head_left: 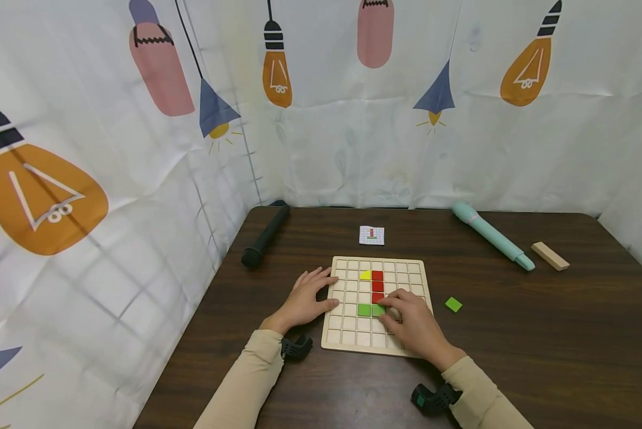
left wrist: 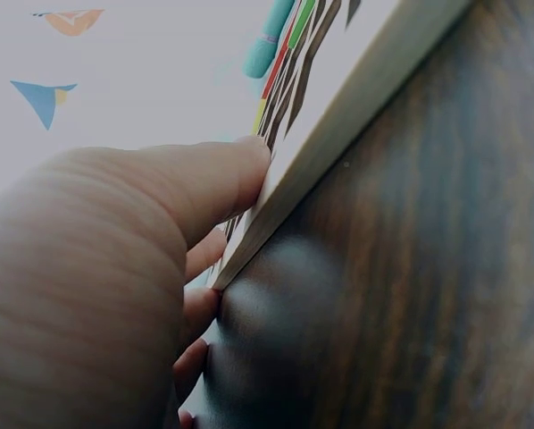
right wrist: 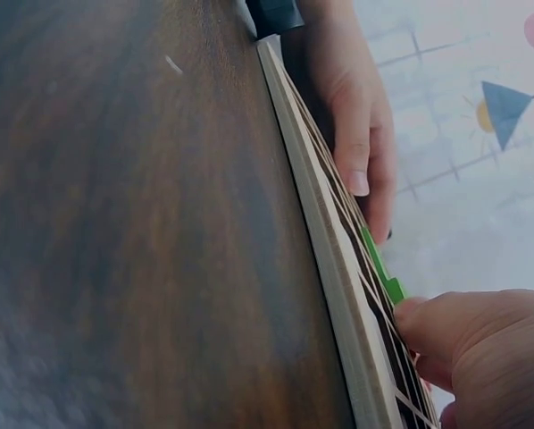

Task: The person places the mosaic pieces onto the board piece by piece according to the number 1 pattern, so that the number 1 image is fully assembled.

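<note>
Pressing green tile [head_left: 377, 310] flat, right hand [head_left: 414, 326] fingers straight; left hand [head_left: 306, 300] relaxed on board [head_left: 342, 333].

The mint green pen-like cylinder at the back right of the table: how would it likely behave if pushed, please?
The mint green cylinder looks round and smooth, so pushed sideways it would probably roll. It seems rigid, likely plastic and light. The wooden block beside its tip might stop it.

The head camera looks down and forward over the whole table [head_left: 514, 357]. Both wrist cameras sit low, very near the wooden grid board [head_left: 342, 341], viewing its edge from opposite sides.
</note>
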Motion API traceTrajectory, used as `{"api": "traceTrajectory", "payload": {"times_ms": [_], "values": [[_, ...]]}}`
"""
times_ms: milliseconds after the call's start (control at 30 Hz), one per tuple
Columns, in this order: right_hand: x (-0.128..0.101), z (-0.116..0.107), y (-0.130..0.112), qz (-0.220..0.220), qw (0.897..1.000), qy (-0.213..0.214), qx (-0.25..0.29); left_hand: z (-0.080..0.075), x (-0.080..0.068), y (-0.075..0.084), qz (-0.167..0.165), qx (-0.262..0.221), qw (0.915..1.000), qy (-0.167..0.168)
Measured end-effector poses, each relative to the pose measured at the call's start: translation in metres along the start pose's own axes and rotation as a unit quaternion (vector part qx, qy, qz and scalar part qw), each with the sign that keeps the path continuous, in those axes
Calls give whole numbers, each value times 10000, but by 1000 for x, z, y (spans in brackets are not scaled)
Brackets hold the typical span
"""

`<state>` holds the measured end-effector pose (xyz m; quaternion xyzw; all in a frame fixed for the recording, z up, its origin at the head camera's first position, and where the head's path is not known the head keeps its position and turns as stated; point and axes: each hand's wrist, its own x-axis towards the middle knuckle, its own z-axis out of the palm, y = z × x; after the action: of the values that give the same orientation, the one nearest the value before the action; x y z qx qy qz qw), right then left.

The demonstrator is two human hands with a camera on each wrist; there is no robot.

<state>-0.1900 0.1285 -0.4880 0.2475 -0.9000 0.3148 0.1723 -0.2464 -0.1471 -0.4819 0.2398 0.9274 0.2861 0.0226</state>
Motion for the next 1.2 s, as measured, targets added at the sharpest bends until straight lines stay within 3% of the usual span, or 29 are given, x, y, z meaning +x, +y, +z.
{"api": "traceTrajectory", "payload": {"times_ms": [933, 1200], "values": [[0, 1, 2, 20, 10000, -18, 75, 2, 1, -3, -84, 82, 9999, -25], [-1, -4, 7, 184, 9996, 198, 1, 3, 2, -2, -102, 100, 9999, -30]]}}
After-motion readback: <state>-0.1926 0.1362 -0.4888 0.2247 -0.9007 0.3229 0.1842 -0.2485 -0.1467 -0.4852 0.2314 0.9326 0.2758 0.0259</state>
